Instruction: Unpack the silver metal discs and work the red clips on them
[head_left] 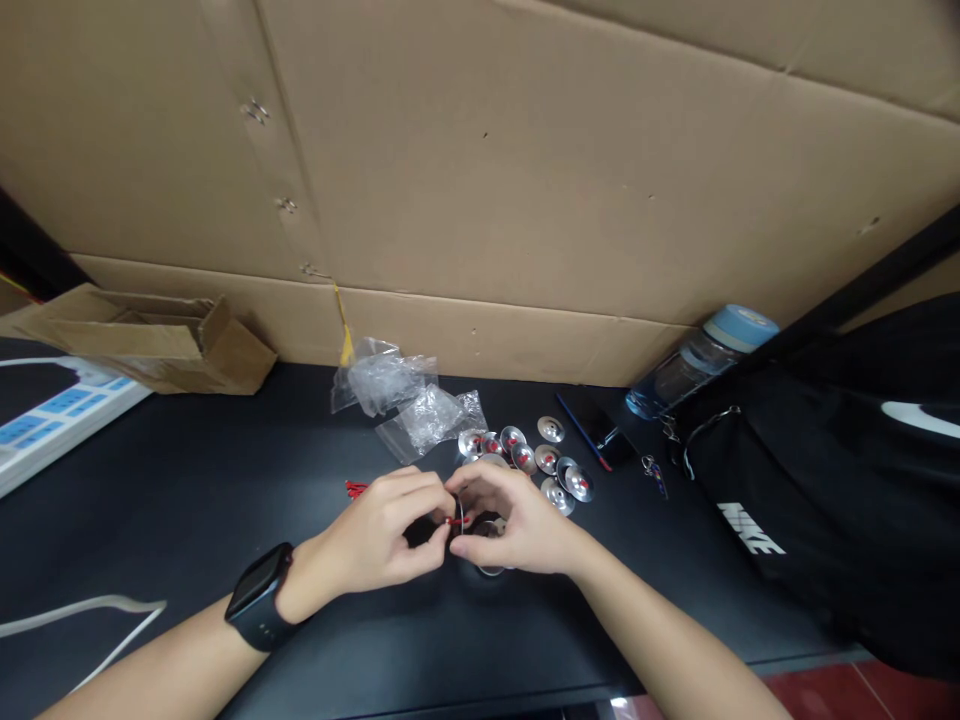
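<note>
My L hand [390, 525] is pinched nearly closed, prob. on a thin red cord [457, 520]; my R hand [517, 520], half-curled, grips a shiny round silver metal disc [460, 508] edge-on btwn thumb & fingers. Looks like cord-through-disc work; next move calls for a steady rim & fine pinch. Other silver discs [547, 459] lie just beyond, on the black tabletop [187, 470].

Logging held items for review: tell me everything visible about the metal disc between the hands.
The metal disc looks thin and silvery. It stands nearly edge-on to the camera, so little of its face shows. Red cord shows near its middle, by the fingertips of the left hand. The right hand holds it from the other side, above the black tabletop. Fingers hide part of it; whether the cord is knotted cannot be told.
</note>
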